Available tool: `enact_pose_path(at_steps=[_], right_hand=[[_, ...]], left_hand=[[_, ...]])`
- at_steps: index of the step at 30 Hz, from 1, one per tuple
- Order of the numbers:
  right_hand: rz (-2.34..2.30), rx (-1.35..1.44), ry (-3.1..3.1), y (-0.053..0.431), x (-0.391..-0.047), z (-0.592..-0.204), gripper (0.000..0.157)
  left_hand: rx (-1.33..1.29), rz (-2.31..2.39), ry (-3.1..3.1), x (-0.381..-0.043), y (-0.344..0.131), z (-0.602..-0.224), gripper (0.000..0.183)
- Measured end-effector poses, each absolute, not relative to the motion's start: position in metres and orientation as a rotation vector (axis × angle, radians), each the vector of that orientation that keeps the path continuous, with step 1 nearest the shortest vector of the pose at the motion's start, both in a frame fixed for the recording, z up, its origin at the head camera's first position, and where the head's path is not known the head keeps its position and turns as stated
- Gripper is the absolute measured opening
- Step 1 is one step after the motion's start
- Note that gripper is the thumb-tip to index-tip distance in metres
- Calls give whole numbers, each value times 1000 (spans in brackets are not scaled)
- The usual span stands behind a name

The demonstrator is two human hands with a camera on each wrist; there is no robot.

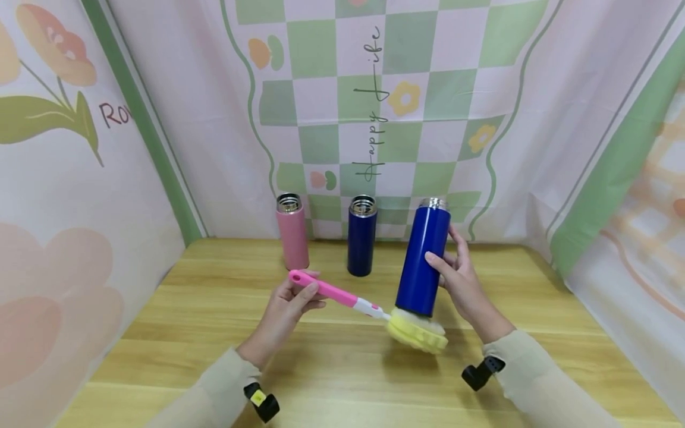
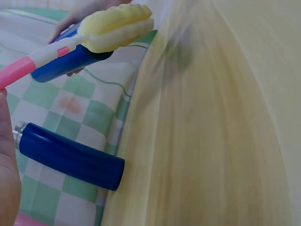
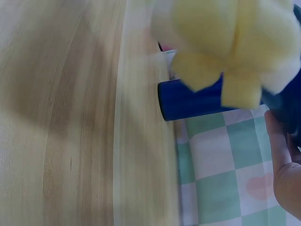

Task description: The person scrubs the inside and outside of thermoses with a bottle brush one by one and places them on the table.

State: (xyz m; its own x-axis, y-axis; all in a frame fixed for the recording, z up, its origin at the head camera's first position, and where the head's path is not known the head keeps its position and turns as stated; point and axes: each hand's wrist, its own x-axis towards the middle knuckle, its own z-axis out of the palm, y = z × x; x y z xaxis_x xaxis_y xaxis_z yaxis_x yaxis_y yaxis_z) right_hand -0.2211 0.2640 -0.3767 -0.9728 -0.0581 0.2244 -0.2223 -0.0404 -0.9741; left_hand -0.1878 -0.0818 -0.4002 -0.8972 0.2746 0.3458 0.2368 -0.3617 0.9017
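Note:
In the head view my left hand (image 1: 286, 309) grips the pink end of a bottle brush (image 1: 342, 295), which slants down to the right. Its yellow and white sponge head (image 1: 414, 331) is by the base of a blue thermos bottle (image 1: 423, 261); whether the two touch I cannot tell. My right hand (image 1: 462, 279) holds that bottle off the table, tilted, its lidless steel mouth up. The left wrist view shows the sponge (image 2: 115, 29) in front of the bottle's lower end. Up close in the right wrist view, the sponge (image 3: 235, 42) covers much of the bottle.
A pink thermos bottle (image 1: 293, 238) and a dark blue one (image 1: 361, 241) stand upright without lids near the back of the wooden table (image 1: 214, 309). Behind them hangs a checked cloth (image 1: 358, 101). Both wrists wear black camera mounts.

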Motion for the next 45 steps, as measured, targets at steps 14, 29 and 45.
enact_pose_path(at_steps=[14, 29, 45], right_hand=[[2150, 317, -2088, 269, -220, -376, 80], [2106, 375, -2088, 270, -219, -374, 79], [1846, 340, -2142, 278, -226, -377, 92]], left_hand=[[688, 2510, 1799, -190, -94, -395, 17], [623, 2522, 1783, -192, -93, -401, 19], [541, 2486, 1837, -192, -92, -401, 25]])
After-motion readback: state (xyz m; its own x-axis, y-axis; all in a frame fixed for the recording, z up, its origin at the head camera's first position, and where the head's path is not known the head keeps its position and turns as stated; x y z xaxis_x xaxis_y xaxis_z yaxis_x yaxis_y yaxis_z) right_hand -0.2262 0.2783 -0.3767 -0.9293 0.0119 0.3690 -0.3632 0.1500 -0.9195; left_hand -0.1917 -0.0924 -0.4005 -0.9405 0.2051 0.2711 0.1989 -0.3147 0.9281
